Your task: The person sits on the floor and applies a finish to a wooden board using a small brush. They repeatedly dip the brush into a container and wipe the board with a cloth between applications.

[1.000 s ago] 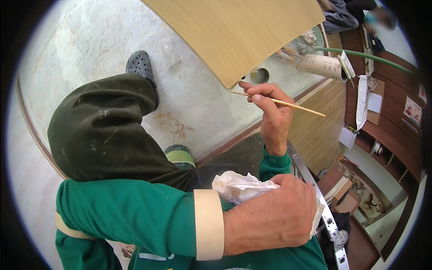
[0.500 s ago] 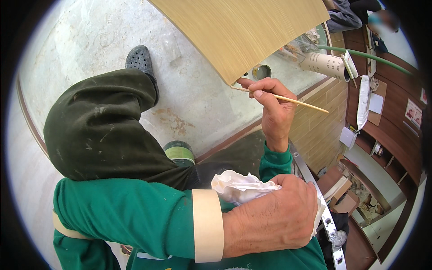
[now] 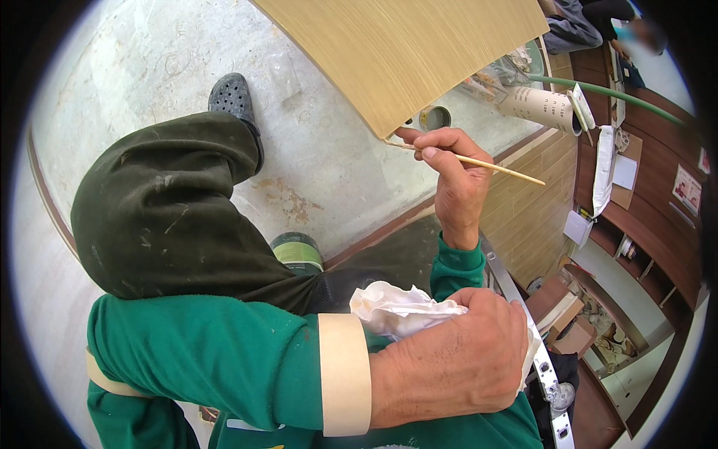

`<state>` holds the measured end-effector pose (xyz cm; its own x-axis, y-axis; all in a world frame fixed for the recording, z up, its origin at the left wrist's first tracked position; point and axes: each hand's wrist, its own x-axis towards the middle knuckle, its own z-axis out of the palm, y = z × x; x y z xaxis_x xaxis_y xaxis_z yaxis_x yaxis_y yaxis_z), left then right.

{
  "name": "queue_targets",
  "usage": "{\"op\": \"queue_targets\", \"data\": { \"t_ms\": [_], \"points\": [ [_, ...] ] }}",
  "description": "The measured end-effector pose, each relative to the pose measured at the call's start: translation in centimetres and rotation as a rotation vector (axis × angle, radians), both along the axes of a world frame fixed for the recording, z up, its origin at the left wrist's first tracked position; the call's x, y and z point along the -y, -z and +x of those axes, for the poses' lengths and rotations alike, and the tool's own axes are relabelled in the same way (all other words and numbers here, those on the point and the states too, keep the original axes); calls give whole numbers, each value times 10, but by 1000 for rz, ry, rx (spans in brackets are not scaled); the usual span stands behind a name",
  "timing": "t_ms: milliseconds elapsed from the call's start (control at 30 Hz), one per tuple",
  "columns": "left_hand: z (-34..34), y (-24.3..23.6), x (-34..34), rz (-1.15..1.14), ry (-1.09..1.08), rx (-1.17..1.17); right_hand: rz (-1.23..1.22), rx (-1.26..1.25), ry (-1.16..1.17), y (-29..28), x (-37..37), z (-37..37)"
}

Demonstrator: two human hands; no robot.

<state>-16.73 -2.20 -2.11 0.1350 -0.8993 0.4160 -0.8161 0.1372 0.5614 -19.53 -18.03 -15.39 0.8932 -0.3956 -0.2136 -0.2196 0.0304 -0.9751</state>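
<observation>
Where board edge [image 3: 389, 133] ends, right hand [image 3: 458, 183] with brush [image 3: 486, 162], floor [image 3: 321, 157] beyond.

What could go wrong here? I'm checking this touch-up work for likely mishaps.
1. The right hand pinches a thin wooden-handled brush at the corner edge of the pale wood-grain panel; a slip might smear the panel's face.
2. The small open tin stands on the floor just beyond that hand, so a stray movement could tip it.
3. The left hand grips a crumpled white rag away from the panel, so wiping may lag.
</observation>
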Motion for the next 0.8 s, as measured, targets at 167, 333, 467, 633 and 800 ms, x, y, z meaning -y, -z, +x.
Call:
{"op": "queue_targets", "data": {
  "t_ms": [167, 333, 467, 633, 800],
  "points": [
    [0, 0, 0, 1, 4, 11, 21, 24, -9, -2, 0, 0],
    [1, 1, 0, 8, 19, -9, 17, 33, -16, -1, 1, 0],
    [1, 1, 0, 3, 8, 10, 28, 27, -12, -1, 2, -1],
    [0, 1, 0, -1, 7, 4, 34, 27, -8, -1, 0, -1],
    [-1, 1, 0, 6, 2, -7, 33, 24, -5, -1, -1, 0]
  ]
}}
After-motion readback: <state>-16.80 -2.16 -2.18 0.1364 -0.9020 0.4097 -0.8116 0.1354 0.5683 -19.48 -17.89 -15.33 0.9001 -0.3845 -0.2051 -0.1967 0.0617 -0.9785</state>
